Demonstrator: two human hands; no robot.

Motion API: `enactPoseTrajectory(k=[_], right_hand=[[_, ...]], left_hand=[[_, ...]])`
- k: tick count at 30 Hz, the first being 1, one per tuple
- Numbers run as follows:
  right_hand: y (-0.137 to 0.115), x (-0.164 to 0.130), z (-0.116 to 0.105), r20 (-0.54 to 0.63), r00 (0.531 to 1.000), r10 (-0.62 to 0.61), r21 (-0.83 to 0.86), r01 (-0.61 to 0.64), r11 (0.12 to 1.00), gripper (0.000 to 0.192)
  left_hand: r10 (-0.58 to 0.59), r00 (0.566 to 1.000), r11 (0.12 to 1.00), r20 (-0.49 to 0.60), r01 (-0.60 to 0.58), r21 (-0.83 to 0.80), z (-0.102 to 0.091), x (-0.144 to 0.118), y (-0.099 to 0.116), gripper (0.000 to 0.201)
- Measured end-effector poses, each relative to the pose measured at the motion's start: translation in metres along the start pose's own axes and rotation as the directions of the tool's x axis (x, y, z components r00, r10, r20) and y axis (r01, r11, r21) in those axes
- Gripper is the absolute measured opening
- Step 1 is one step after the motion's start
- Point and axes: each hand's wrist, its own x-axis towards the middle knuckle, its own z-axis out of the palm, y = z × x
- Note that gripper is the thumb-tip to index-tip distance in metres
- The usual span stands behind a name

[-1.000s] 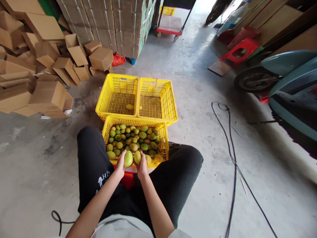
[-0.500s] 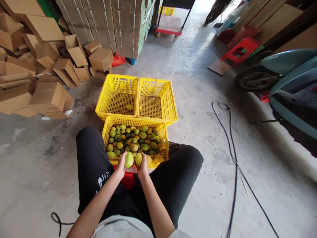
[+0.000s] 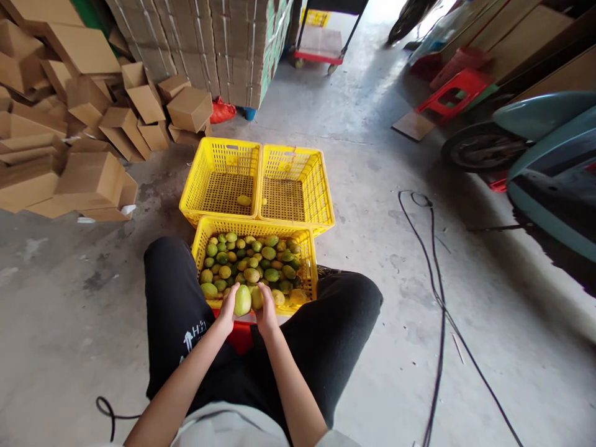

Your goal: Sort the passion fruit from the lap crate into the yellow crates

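Two smooth green-yellow fruits (image 3: 243,300) sit touching, one per hand.

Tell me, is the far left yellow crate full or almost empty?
Almost empty: the far left crate shows bare mesh floor with one yellow fruit.

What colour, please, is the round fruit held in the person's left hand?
Pale yellow-green; the round fruit in the left hand shows best in the head view.

loose cardboard boxes (image 3: 88,118) pile at the upper left of the frame, beside tall stacked cartons (image 3: 218,43). a red stool (image 3: 449,96) and a teal scooter (image 3: 535,149) sit at the upper right; a black cable (image 3: 437,292) trails across the concrete floor (image 3: 382,186).
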Motion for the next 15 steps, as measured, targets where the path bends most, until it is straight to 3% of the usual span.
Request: enactPoseTrajectory(k=[6, 12, 15], right_hand=[[0.002, 0.004, 0.0, -0.037, 0.998, 0.053, 0.022, -0.052, 0.998, 0.034], [0.004, 0.008, 0.0, -0.138, 0.965, 0.225, 0.11, -0.211, 0.971, 0.025], [0.005, 0.008, 0.001, -0.128, 0.966, 0.223, 0.092, -0.212, 0.973, 0.025]], left_hand=[[0.085, 0.991, 0.993, 0.099, -0.092, 0.073, -0.003, -0.007, -0.002, 0.04], [0.149, 0.984, 0.976, 0.103, -0.163, 0.143, -0.004, -0.002, -0.004, 0.033], [0.132, 0.99, 0.984, 0.048, -0.136, 0.115, -0.002, 0.002, -0.005, 0.029]])
